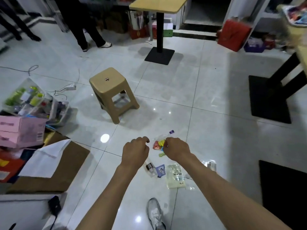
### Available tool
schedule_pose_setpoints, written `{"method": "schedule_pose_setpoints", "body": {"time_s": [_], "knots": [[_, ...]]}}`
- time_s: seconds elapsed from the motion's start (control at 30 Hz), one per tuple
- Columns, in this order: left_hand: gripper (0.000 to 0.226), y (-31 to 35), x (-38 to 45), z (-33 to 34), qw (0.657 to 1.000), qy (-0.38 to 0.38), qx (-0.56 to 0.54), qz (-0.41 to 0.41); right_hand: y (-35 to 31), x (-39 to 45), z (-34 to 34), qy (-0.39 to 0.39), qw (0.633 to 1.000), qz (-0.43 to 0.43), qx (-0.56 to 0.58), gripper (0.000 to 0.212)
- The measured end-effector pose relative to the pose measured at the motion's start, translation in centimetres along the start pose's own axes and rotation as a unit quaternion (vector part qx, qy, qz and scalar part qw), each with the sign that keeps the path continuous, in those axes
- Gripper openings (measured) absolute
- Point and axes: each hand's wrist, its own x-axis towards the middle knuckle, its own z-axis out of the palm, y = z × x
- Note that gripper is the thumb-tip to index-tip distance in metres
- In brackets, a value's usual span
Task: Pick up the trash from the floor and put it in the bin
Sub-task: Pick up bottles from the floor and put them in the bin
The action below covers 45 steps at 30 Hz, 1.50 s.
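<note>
Left hand: the left hand hangs over the tiled floor, back of the hand up, fingers curled in loosely; nothing shows in its grip, and whether the fingertips meet cannot be told.
Right hand: the right hand is just right of the left, fingers bent down and in; its grip sits at the edge of a colourful wrapper, but whether it is pinched on it cannot be told.
Colourful wrapper: red, yellow and green, lying between the two hands, partly hidden by the right one.
Other trash: a small purple scrap lies on the floor just beyond the hands; nearer, below the wrists, lie a small dark-capped clear packet, a blue sachet, a pale printed plastic bag and a crumpled clear wrapper to the right.
Stool: a tan plastic stool stands upright, farther off and to the left.
Left side: a cardboard box with white paper over it, a pink box and a clear bag of bottles.
Far: a wooden worktop on a black pedestal; a person's legs at far left.
Near: a grey shoe at the bottom edge.
Bin: not made out in this view.
</note>
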Motion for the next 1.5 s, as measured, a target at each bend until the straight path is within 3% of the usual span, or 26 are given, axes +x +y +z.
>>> {"method": "schedule_pose_setpoints", "body": {"time_s": [0.2,0.3,0.43,0.6,0.73,0.83,0.93,1.1,1.33,1.5], "knots": [[0.028,-6.9,6.7,13.3,0.999,0.021,-0.027,0.008,2.2,13.1,11.9,-0.052,0.998,0.022,0.018,0.029],[0.027,-10.6,9.1,23.8,0.998,0.028,-0.044,0.024,5.3,19.6,21.0,-0.089,0.996,-0.004,-0.006,0.029],[0.042,-17.1,13.0,41.1,0.993,0.041,0.016,0.112,10.2,29.5,34.8,-0.106,0.992,-0.054,-0.047,0.032],[0.054,-23.3,17.5,58.4,0.982,0.006,0.072,0.174,14.7,39.8,48.7,-0.098,0.990,-0.088,-0.052,0.045],[0.065,-26.7,19.0,67.2,0.969,-0.066,0.077,0.226,15.9,44.8,56.2,-0.089,0.992,-0.089,-0.031,0.058],[0.056,-28.0,19.2,70.3,0.947,-0.092,0.125,0.280,15.9,46.3,59.6,-0.097,0.992,-0.084,-0.011,0.072],[0.040,-28.7,19.9,70.9,0.939,-0.076,0.176,0.284,15.7,47.2,61.1,-0.099,0.991,-0.086,-0.016,0.076],[0.068,-29.0,20.2,69.5,0.961,-0.110,0.147,0.206,15.4,48.3,59.4,-0.073,0.991,-0.103,-0.045,0.073],[0.069,-28.6,22.2,65.5,0.982,0.007,0.139,0.128,13.4,50.9,53.4,0.013,0.968,-0.207,-0.140,0.073],[0.063,-29.0,23.5,61.8,0.987,0.062,0.127,0.070,11.7,52.0,49.0,0.092,0.947,-0.259,-0.164,0.061]]}}
